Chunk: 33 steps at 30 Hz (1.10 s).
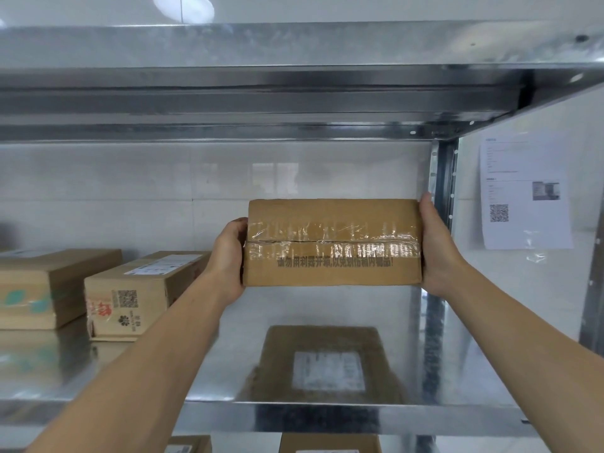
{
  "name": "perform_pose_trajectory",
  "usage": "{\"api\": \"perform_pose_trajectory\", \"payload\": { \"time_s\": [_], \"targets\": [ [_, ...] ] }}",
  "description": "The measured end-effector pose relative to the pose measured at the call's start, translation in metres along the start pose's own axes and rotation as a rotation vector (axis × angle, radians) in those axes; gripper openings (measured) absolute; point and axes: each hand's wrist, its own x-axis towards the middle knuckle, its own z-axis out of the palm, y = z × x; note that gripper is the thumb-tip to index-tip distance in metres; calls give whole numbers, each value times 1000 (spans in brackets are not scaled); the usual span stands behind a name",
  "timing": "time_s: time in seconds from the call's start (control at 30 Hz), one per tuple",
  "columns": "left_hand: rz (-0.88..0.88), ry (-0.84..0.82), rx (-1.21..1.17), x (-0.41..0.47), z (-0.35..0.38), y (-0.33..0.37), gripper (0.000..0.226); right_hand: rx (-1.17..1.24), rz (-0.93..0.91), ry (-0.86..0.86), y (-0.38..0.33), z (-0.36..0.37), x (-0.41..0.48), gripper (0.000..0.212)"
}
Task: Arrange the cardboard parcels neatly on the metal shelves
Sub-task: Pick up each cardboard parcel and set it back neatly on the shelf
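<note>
A taped cardboard parcel (331,241) with black printed characters hangs in the air above the right part of the metal shelf (327,410). My left hand (228,256) grips its left end and my right hand (436,246) grips its right end. The shiny shelf surface below mirrors the parcel's underside with a white label. Two more parcels rest on the shelf at the left: one with a QR code and red print (137,292), and one with teal tape (49,286) at the far left.
The upper shelf (294,93) runs across just above. A metal upright (441,197) stands right behind my right hand. A printed sheet (523,194) with a QR code hangs on the right wall. Tops of two boxes (330,444) show on the shelf below.
</note>
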Motion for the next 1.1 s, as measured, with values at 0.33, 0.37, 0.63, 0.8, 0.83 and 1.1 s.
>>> {"api": "perform_pose_trajectory", "payload": {
  "time_s": [0.33, 0.37, 0.63, 0.8, 0.83, 1.1],
  "targets": [
    [-7, 103, 51, 7, -19, 0, 41, 103, -110, -81, 6, -16, 1, 34],
    [-27, 112, 63, 10, -21, -2, 46, 116, -107, -75, 6, -19, 1, 33],
    [-26, 99, 174, 13, -27, -5, 41, 151, -113, -103, 7, -31, -2, 44],
    [25, 96, 163, 9, -25, -2, 31, 120, -103, -66, 12, -36, 0, 44],
    [22, 87, 170, 11, -27, -4, 31, 81, -104, -55, 13, -37, 0, 45],
    [9, -58, -26, -5, -30, 4, 34, -286, -186, 182, 27, -44, 17, 66]
  ]
}}
